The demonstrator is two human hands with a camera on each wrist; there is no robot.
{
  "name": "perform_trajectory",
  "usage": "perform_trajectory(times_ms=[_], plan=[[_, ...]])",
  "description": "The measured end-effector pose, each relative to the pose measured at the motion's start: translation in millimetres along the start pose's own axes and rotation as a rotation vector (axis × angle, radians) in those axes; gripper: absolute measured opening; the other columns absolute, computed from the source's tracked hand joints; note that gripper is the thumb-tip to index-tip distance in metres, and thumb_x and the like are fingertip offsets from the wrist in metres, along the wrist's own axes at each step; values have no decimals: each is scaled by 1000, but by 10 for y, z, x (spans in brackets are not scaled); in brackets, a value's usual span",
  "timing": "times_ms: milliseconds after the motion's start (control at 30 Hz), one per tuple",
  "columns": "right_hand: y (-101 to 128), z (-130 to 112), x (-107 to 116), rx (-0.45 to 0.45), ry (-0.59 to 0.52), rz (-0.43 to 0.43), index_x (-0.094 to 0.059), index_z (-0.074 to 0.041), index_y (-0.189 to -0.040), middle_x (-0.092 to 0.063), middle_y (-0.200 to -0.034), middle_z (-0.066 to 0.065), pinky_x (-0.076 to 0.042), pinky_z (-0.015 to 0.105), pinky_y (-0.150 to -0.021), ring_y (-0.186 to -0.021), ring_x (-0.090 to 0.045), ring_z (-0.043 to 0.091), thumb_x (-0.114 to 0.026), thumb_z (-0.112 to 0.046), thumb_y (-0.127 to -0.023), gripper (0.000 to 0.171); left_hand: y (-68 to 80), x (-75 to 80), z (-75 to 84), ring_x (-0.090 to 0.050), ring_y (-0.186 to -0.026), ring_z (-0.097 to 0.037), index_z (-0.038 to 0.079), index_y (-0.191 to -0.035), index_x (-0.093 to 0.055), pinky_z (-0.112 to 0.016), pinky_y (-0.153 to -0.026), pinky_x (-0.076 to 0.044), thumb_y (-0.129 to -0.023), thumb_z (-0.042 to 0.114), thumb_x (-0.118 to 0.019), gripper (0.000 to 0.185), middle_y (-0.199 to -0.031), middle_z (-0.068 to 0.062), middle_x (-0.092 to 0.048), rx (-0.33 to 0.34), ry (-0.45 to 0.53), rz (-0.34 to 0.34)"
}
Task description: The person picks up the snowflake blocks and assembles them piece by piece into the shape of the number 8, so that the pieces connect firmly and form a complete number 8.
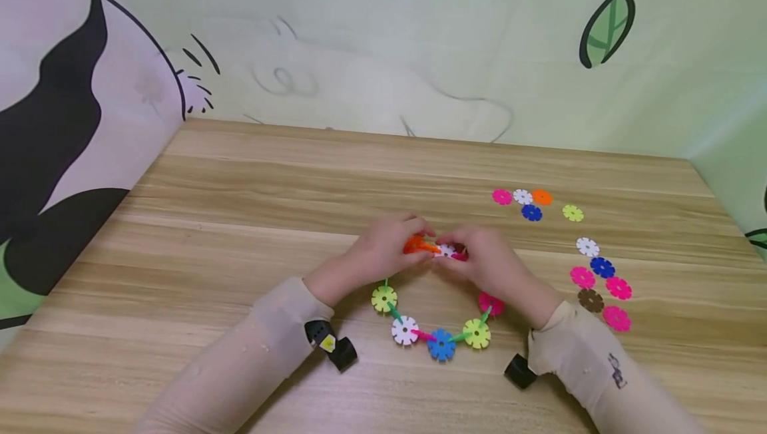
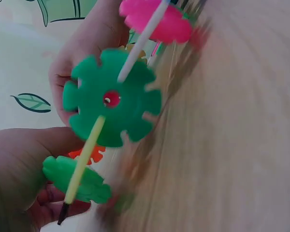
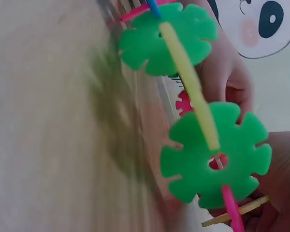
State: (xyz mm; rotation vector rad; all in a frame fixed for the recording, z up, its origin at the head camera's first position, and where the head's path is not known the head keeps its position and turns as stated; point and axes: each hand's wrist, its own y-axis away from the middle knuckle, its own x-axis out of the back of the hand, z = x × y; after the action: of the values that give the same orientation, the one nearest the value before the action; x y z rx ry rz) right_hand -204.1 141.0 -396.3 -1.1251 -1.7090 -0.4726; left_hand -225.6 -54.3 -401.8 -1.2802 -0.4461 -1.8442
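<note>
At the centre of the wooden table [image 1: 240,208], a chain of snowflake discs [image 1: 441,344] is held up at its two ends. An orange disc [image 1: 417,245] is pinched by the left hand [image 1: 383,254]; a white disc [image 1: 446,251] is pinched by the right hand [image 1: 488,264]. Loose discs [image 1: 590,267] lie at three o'clock.
</note>
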Motion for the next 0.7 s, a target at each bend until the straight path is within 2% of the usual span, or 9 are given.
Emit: perform_trajectory(times_ms=[100, 167, 300, 400, 467, 567, 700], plan=[[3, -19, -10, 29, 14, -18, -71, -5, -111, -72, -96, 6, -51, 28, -70, -79, -60, 14, -75, -26, -83, 35, 4, -6, 13, -63, -87, -17, 12, -113, -67, -30, -80, -53, -90, 25, -67, 26, -105, -3, -67, -67, -25, 4], [7, -10, 7, 17, -24, -53, -68, -4, -115, -72, -100, 6, -52, 27, -73, -83, -61, 14, -74, -26, -84, 39, 7, -5, 16, -64, -85, -17, 11, -107, -68, -30, -78, -53, -90, 22, -67, 20, -100, -3, -68, -91, -39, 24], [19, 73, 111, -78, -242, -112, -60, 1, -125, -70, -111, 13, -55, 32, -80, -91, -63, 21, -62, -22, -94, 39, 5, -5, 2, -63, -79, -15, 10, -96, -70, -26, -72, -53, -91, 18, -66, 10, -92, -2, -67, -108, -45, 51], [20, 160, 193, -153, -430, -117, -55, 9, -127, -67, -113, 22, -55, 37, -87, -99, -65, 32, -44, -15, -102, 36, 2, -3, -18, -60, -75, -13, 11, -92, -70, -24, -68, -50, -91, 17, -66, 8, -90, -2, -66, -100, -18, 47], [12, 205, 217, -179, -502, -107, -53, 12, -127, -65, -115, 27, -53, 39, -93, -106, -64, 37, -36, -12, -104, 37, 5, 5, -25, -58, -74, -13, 11, -92, -70, -24, -67, -49, -91, 16, -66, 7, -89, -2, -66, -82, 7, 38], [-4, 235, 230, -194, -551, -102, -52, 15, -125, -64, -114, 31, -53, 37, -93, -107, -63, 40, -33, -9, -104, 37, 8, 21, -27, -59, -74, -13, 10, -93, -69, -25, -69, -49, -91, 16, -65, 7, -90, -2, -66, -57, 29, 27], [-3, 242, 234, -192, -505, -89, -56, 13, -122, -66, -112, 27, -54, 35, -91, -105, -65, 37, -38, -9, -103, 34, 10, 27, -31, -61, -78, -14, 10, -94, -69, -27, -74, -52, -92, 16, -64, 8, -92, -2, -67, -38, 33, 11]])
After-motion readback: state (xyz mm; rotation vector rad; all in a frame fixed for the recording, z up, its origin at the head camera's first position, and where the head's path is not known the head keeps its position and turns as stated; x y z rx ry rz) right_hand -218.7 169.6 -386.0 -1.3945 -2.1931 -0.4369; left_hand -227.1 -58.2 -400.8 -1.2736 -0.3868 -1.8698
